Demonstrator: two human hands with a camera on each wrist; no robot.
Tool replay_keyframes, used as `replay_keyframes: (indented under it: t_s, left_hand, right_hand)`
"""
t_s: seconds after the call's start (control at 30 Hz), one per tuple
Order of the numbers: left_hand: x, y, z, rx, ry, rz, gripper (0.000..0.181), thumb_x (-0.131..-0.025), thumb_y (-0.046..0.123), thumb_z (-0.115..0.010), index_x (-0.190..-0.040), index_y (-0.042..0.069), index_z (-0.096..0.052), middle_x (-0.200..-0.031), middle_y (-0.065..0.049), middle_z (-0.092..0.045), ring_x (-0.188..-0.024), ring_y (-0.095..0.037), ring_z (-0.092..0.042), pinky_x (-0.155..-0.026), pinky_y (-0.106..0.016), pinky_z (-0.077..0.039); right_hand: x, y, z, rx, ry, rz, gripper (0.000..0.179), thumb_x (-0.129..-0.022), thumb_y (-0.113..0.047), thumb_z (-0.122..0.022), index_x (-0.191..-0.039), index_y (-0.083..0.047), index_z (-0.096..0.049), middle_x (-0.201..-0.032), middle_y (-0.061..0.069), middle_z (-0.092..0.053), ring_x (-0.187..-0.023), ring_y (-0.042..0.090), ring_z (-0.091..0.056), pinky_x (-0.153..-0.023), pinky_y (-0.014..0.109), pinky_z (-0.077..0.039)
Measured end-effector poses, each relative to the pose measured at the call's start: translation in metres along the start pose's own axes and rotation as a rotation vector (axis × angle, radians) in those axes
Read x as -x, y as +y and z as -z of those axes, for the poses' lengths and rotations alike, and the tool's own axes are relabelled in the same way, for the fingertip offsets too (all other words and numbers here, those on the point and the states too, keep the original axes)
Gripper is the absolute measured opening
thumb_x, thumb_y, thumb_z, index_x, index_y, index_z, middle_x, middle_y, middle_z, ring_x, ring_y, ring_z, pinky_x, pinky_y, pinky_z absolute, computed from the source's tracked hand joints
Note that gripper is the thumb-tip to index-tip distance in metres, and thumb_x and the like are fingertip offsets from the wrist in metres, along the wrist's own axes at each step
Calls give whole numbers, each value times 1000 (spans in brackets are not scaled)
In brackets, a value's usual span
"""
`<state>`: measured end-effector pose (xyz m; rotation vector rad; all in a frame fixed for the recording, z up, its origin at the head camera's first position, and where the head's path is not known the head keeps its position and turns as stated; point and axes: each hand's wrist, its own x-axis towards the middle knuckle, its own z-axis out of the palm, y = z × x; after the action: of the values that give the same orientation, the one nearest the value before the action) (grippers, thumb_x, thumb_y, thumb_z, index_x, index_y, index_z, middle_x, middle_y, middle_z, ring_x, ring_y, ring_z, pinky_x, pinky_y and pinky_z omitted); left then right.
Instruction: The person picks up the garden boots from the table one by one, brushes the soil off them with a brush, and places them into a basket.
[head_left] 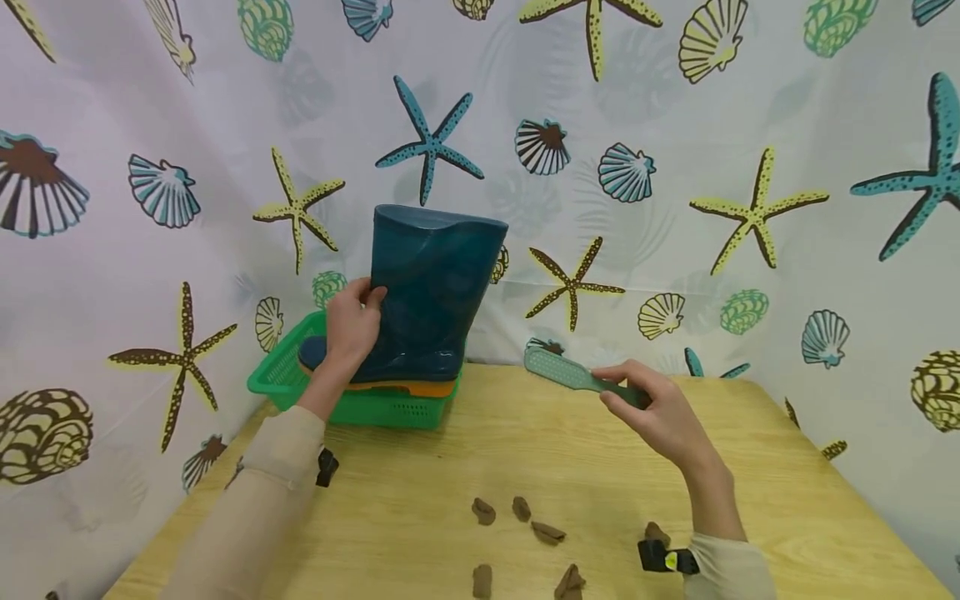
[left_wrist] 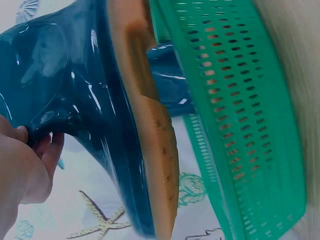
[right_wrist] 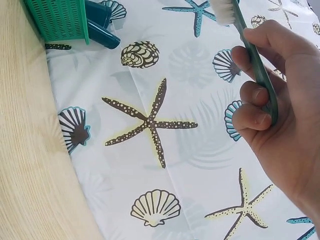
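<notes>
My left hand (head_left: pixel 354 321) grips a dark teal rubber boot (head_left: pixel 438 283) by the edge of its shaft. The boot is upright, its opening tilted slightly right. Its orange sole (left_wrist: pixel 150 115) is just over a green perforated basket (head_left: pixel 405 412); whether it touches the rim I cannot tell. Part of another teal boot (left_wrist: pixel 170 80) shows in the basket behind the held one. To the right, my right hand (head_left: pixel 660 412) holds a green scrub brush (head_left: pixel 558 369) by its handle, apart from the boot. White bristles (right_wrist: pixel 223 11) show in the right wrist view.
Several small brown lumps (head_left: pixel 549 532) lie scattered on the wooden table (head_left: pixel 390 517) near its front. A white curtain (head_left: pixel 652 250) printed with shells and starfish hangs behind and at both sides. The basket stands at the table's back left.
</notes>
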<state>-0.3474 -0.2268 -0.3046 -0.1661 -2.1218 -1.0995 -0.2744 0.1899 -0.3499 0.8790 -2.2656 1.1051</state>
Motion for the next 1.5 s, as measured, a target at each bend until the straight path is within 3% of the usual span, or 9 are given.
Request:
replay_keyframes:
  t_s: [0.13,0.4,0.57,0.73,0.8,0.97,1.13,1.33,1.5]
  left_hand:
    - [-7,-9,-3,-41,9,-13,26,-104,20,-53,-96,-1,-66,-75,-16,-58,-60,-26,-48,-60,-36,-38]
    - [-17,-25,-4,-121,17,6,26,-104,15,-52,-112,-2,-70,-90,-21,-67,-72,-32,-59,-66,-39,-46]
    - [-20,-35,-4,-117,-6,60,27,-105,15,-50,-113,-3,-70,-91,-25,-67,-74,-34,-58,-66,-41,-46]
    - [-21,-41,-6,-111,-17,140,34,-106,15,-49,-132,-1,-62,-121,-24,-67,-92,-37,-66,-82,-48,-55]
    - [-19,-42,-8,-115,-37,153,35,-106,16,-49,-134,0,-60,-124,-24,-66,-92,-38,-66,-81,-49,-55]
    - [-18,-38,-19,-126,-90,142,31,-105,19,-50,-128,3,-66,-113,-20,-70,-81,-33,-63,-62,-37,-47]
    - [-25,-37,-18,-158,-130,180,30,-105,24,-51,-123,5,-67,-112,-17,-69,-89,-33,-64,-70,-44,-51]
    - [-22,-44,-8,-172,-185,286,43,-105,26,-50,-143,5,-50,-128,-19,-61,-100,-37,-63,-81,-51,-51]
    - [-13,-59,-6,-181,-210,353,64,-102,21,-56,-156,4,-26,-146,-24,-48,-118,-43,-57,-94,-57,-50]
  right_hand:
    - [0,1,-2,-8,1,-13,31,-92,-3,-69,-119,-17,-70,-88,-1,-63,-58,8,-39,-55,25,-38]
    - [-3,0,-3,6,-7,-23,29,-93,-5,-69,-118,-19,-70,-94,0,-65,-58,8,-40,-55,24,-39]
    - [-3,-3,-1,36,6,-39,28,-92,-1,-68,-117,-15,-70,-83,-1,-60,-56,6,-36,-54,25,-37]
    - [-3,-8,0,32,-3,-38,27,-92,1,-66,-116,-9,-70,-83,3,-60,-56,7,-36,-54,25,-37]
    - [-3,-7,0,32,-4,-37,28,-92,-1,-67,-117,-12,-70,-85,1,-61,-57,6,-37,-54,25,-37]
    - [-2,0,2,29,-6,-31,28,-93,-5,-68,-118,-18,-70,-83,-3,-59,-57,7,-37,-54,25,-37]
    - [-4,1,2,19,-17,-30,26,-94,-7,-67,-116,-19,-71,-87,-2,-62,-58,7,-39,-55,25,-38]
    - [-4,2,-1,6,-37,-9,27,-95,-7,-66,-118,-20,-70,-87,-4,-61,-58,8,-40,-56,25,-39]
    - [-2,4,-3,12,-46,-2,29,-94,-6,-66,-119,-19,-70,-84,-8,-58,-56,8,-37,-55,25,-38]
